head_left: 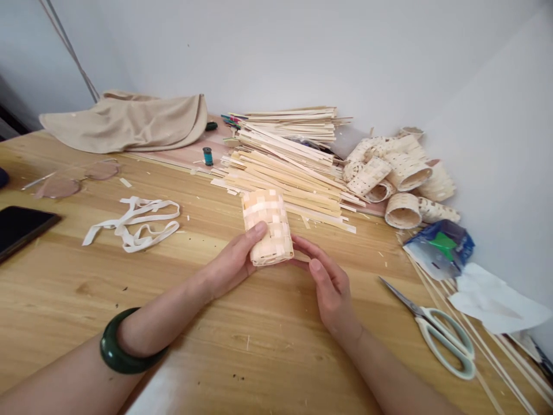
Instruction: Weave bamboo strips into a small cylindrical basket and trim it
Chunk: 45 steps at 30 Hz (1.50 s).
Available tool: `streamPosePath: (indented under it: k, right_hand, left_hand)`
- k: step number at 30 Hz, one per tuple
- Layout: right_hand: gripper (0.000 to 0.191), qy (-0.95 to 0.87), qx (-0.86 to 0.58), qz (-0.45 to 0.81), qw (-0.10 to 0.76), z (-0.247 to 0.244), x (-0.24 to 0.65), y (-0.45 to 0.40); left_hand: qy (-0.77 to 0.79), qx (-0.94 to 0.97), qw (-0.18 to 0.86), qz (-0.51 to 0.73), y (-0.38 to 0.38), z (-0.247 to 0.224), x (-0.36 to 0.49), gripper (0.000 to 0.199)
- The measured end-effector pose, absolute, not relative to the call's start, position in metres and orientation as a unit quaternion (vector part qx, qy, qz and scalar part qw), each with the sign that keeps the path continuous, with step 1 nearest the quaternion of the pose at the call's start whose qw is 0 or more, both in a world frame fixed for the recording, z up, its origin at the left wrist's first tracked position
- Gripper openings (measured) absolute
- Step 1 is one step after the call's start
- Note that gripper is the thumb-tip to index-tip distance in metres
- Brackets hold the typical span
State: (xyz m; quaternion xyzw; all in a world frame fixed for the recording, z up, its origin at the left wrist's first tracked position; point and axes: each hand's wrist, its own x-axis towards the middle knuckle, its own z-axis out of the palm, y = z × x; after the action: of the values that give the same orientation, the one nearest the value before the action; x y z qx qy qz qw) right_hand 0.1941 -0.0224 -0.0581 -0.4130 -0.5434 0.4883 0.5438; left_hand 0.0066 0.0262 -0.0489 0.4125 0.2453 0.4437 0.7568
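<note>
A small woven cylinder of pale wood strips [268,226] is held up over the middle of the table, tilted, its lower edge towards me. My left hand [242,253] grips it from the left, thumb pressed on the weave and the other fingers hidden behind it. To its right is my right hand [328,282], fingers reaching to the cylinder's lower right side. Its thumb and fingers pinch a thin pale strip [301,259] by that edge; part of the strip is hidden. A dark green bangle [113,344] circles my left forearm.
Bundles of flat strips [285,173] lie at the back, beside several woven cylinders [401,167]. Scissors [440,334] and a blue packet [440,248] are at right. White tape [133,222], glasses [64,185], a phone [21,230], a thread spool [208,156] and beige cloth [129,121] are at left.
</note>
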Motion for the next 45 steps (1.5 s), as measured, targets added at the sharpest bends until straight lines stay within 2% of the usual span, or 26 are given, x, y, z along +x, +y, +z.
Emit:
streamPosePath:
  k: [5,13,20,24,32,36,41,45]
  right_hand:
    - [0.041,-0.553,-0.424,0.499,0.515,-0.056,0.194,-0.025]
    - [0.039,-0.511,-0.450,0.512,0.523,-0.061,0.191,-0.022]
    - [0.043,-0.536,-0.468,0.516,0.477,-0.069,0.194,-0.020]
    - [0.043,-0.529,-0.466,0.507,0.496,-0.069,0.193,-0.022]
    - [0.047,-0.605,-0.448,0.437,0.492,-0.064,0.191,-0.026]
    - [0.049,-0.649,-0.437,0.390,0.486,-0.061,0.193,-0.028]
    - [0.058,-0.664,-0.440,0.344,0.497,-0.057,0.191,-0.033]
    - [0.058,-0.717,-0.410,0.251,0.504,-0.056,0.190,-0.034]
  left_hand:
    - [0.255,0.385,0.785,0.414,0.025,-0.048,0.008,0.032]
    - [0.247,0.371,0.789,0.423,0.023,-0.046,0.009,0.035]
    - [0.342,0.362,0.754,0.428,0.019,-0.042,0.010,0.057]
    - [0.378,0.360,0.730,0.440,0.019,-0.043,0.013,0.071]
    - [0.364,0.366,0.750,0.413,0.013,-0.041,0.013,0.078]
    - [0.308,0.338,0.787,0.415,0.012,-0.039,0.015,0.071]
    - [0.353,0.343,0.739,0.459,0.011,-0.041,0.017,0.070]
    - [0.367,0.358,0.723,0.463,0.006,-0.046,0.018,0.067]
